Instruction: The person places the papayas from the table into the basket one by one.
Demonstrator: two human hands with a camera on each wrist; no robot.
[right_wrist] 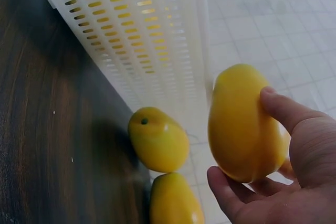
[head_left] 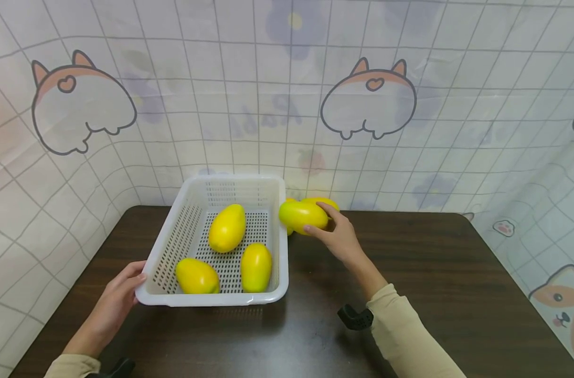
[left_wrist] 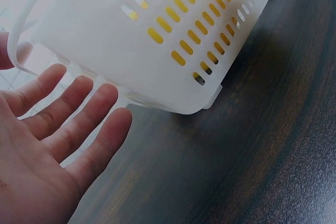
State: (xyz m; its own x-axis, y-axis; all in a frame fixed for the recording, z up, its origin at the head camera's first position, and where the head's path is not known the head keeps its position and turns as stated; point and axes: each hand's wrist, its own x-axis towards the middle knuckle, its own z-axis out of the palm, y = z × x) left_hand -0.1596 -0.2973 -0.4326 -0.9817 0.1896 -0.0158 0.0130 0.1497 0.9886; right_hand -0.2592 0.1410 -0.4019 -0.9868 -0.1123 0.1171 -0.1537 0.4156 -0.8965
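My right hand point(head_left: 340, 237) holds a yellow-green mango point(head_left: 300, 216) at the right rim of a white slotted basket point(head_left: 213, 300). Thumb and fingers curl round this mango, up off the table, in the right wrist view. Three mangoes lie inside the basket: one toward the back point(head_left: 227, 229), one front left point(head_left: 197, 276) and one front right point(head_left: 256, 268). At the basket's near left corner my left hand point(head_left: 114, 302) grips the rim, its thumb over the edge. In the left wrist view its fingers point(left_wrist: 107, 129) lie under the rim beside the outer wall.
Two more mangoes, one close by the basket wall point(right_wrist: 159, 140) and one beyond it point(right_wrist: 176, 203), rest on the dark wooden table point(head_left: 410, 273). They are partly hidden behind the held mango in the head view. A patterned cloth point(head_left: 249, 105) hangs behind and at both sides.
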